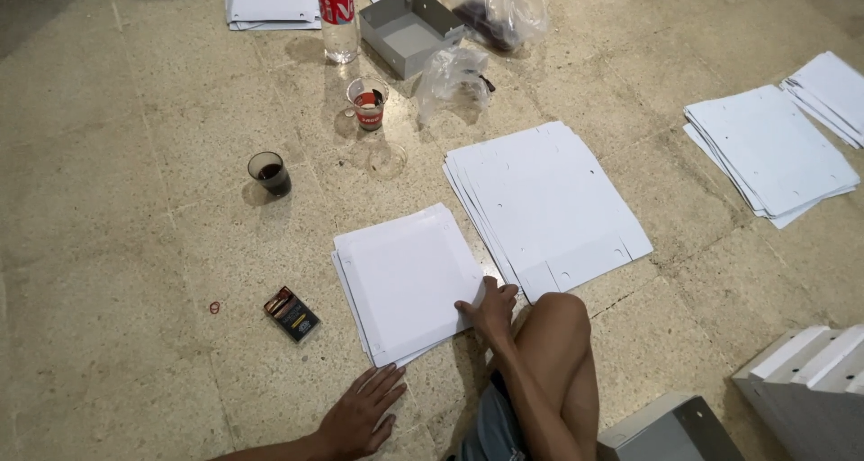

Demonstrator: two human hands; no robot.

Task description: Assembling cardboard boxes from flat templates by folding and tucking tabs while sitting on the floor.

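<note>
I sit on a speckled stone floor with my bare knee (558,335) raised. My right hand (490,310) grips the near right corner of a small stack of white cardboard sheets (405,281), thumb on top of the edge. My left hand (360,413) lies flat on the floor just below that stack, fingers spread and holding nothing. A larger stack of white die-cut sheets (549,200) with small holes and tabs lies right of the small stack, almost touching it.
Left of the sheets are a small dark pack (292,314), a red rubber band (214,307) and a glass of dark drink (270,173). Beyond stand a plastic cup (367,103), bottle (337,15), open grey box (409,29) and plastic bags (454,78). More sheet stacks (774,150) lie right; folded boxes (810,380) near right.
</note>
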